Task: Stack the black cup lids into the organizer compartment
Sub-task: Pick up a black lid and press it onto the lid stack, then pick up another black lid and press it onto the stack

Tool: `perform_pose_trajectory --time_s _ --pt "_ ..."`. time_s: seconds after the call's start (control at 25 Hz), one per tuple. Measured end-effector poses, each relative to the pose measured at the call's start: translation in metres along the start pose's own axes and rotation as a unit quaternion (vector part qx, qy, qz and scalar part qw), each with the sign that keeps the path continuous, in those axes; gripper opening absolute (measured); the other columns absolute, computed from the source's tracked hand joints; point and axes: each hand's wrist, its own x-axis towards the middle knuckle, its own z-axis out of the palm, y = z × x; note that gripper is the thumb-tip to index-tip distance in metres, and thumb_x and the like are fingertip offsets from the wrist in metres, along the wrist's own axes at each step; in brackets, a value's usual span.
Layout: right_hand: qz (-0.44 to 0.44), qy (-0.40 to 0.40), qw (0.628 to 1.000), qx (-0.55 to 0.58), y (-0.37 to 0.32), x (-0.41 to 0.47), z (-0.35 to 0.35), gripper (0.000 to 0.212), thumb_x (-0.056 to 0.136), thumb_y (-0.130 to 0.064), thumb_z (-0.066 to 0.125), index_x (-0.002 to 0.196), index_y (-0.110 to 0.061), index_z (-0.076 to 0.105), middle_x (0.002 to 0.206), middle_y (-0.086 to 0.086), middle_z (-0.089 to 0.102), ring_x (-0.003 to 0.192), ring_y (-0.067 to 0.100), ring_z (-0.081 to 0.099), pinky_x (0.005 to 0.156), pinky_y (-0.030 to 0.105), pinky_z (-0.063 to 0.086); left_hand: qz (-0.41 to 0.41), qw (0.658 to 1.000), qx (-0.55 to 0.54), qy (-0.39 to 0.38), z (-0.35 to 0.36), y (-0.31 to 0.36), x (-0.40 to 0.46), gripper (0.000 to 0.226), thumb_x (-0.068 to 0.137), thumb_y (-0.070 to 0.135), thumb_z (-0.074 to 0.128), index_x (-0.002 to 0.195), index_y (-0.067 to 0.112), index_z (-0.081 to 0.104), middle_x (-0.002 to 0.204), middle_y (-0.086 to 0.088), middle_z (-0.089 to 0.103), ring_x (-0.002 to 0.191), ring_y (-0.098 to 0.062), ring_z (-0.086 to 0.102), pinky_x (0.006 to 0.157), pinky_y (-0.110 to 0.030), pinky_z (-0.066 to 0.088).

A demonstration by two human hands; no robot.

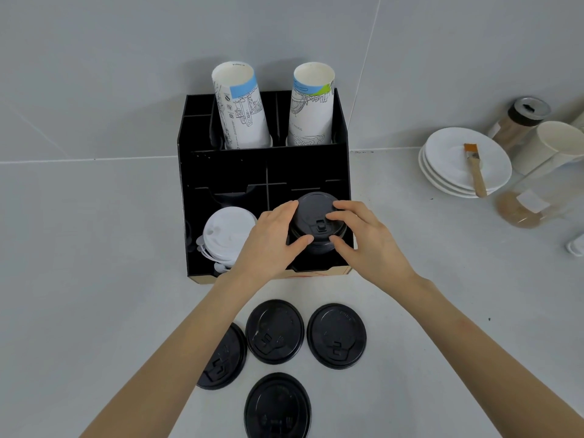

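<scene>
Both hands, left (271, 240) and right (366, 238), held a stack of black lids (316, 221) in the organizer's (189, 172) front right compartment, each grip closed on its rim. Four more lids (336, 336) lay on the counter (442, 311) nearby; white lids (226, 232) filled the left compartment.

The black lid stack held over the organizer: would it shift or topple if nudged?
Probably stable: the black lid stack sits low in its organizer compartment, and both hands, left hand and right hand, steady it. The lids look thin and light, so loose ones could slide off easily.
</scene>
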Motion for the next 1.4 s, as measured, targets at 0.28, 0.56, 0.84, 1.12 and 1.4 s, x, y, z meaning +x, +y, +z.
perform_pose_trajectory --time_s 0.28,0.56,0.84,1.12,1.4 --pt "-0.037 0.018 0.999 0.011 -0.014 -0.011 0.002 0.035 0.083 -0.008 0.058 0.117 -0.009 0.053 0.133 0.010 0.050 0.131 0.020 0.037 0.107 0.024 0.027 -0.011 0.999 -0.031 0.021 -0.011 -0.009 -0.021 0.057 0.085 0.027 0.055 0.135 0.015 0.029 0.142 -0.007 0.039 0.128 -0.025 0.038 0.106 -0.041 0.032" --pt "-0.065 -0.041 0.997 0.023 -0.036 -0.049 0.030 0.044 0.082 -0.037 0.038 0.118 -0.017 0.051 0.131 0.002 0.050 0.121 0.010 0.043 0.100 0.020 0.036 -0.007 0.997 -0.068 0.036 -0.013 -0.030 -0.078 0.045 0.085 0.023 0.056 0.128 0.019 0.041 0.131 -0.002 0.051 0.118 -0.016 0.045 0.094 -0.021 0.030" --pt "0.002 -0.150 0.988 -0.024 -0.044 -0.083 0.059 0.053 0.083 -0.031 0.058 0.130 -0.020 0.037 0.143 0.001 0.036 0.130 0.020 0.035 0.111 0.038 0.030 -0.058 0.997 -0.031 -0.046 0.003 -0.058 -0.115 0.064 0.073 0.045 0.049 0.131 0.021 0.035 0.138 -0.002 0.044 0.125 -0.021 0.039 0.106 -0.036 0.031" --pt "0.045 -0.156 0.980 -0.112 -0.045 -0.103 0.084 0.078 0.062 -0.059 0.042 0.126 -0.014 0.042 0.128 0.010 0.053 0.118 0.028 0.050 0.101 0.042 0.039 -0.076 0.986 0.055 -0.140 0.019 -0.072 -0.123 0.067 0.083 0.034 0.055 0.138 0.025 0.019 0.148 0.003 0.028 0.134 -0.021 0.023 0.111 -0.040 0.016" --pt "0.048 -0.141 0.986 -0.075 -0.039 -0.100 0.092 0.066 0.076 -0.032 0.063 0.131 -0.010 0.034 0.136 0.012 0.043 0.126 0.030 0.039 0.110 0.041 0.025 -0.073 0.987 0.042 -0.137 0.023 -0.075 -0.125 0.060 0.083 0.029 0.055 0.135 0.027 0.025 0.144 0.005 0.034 0.131 -0.019 0.025 0.109 -0.039 0.018"
